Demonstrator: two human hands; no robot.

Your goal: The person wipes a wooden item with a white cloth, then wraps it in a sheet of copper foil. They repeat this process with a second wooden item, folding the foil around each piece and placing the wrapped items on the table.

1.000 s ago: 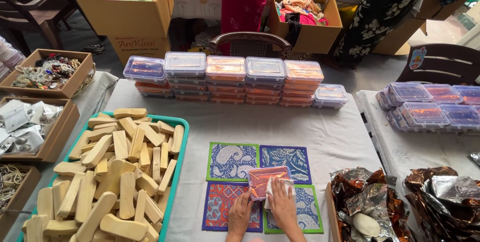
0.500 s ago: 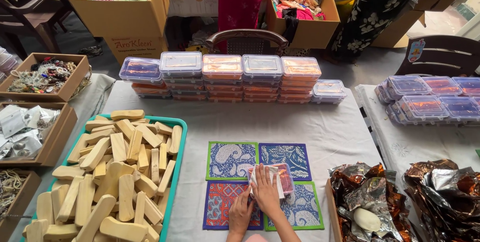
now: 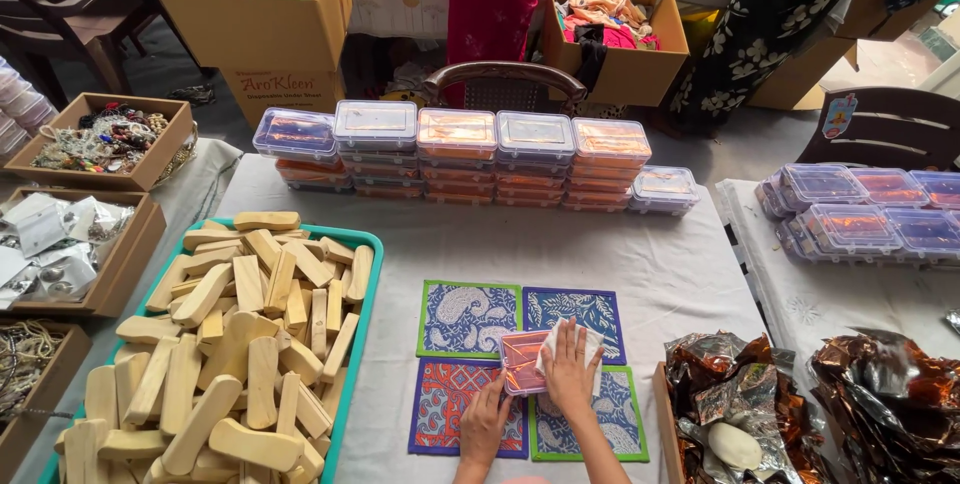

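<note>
White-clothed table (image 3: 640, 264) is carrying a teal tray of pale wooden blocks (image 3: 240, 334) and four patterned square mats (image 3: 520, 369), butted into a grid as a work pad. On it sits a clear orange-tinted plastic box (image 3: 520, 362): left hand (image 3: 485, 424) is steadying it, fingers loose, while right hand (image 3: 570, 372) is lying flat, pressing a white cloth (image 3: 560, 344) onto the lid.
</note>
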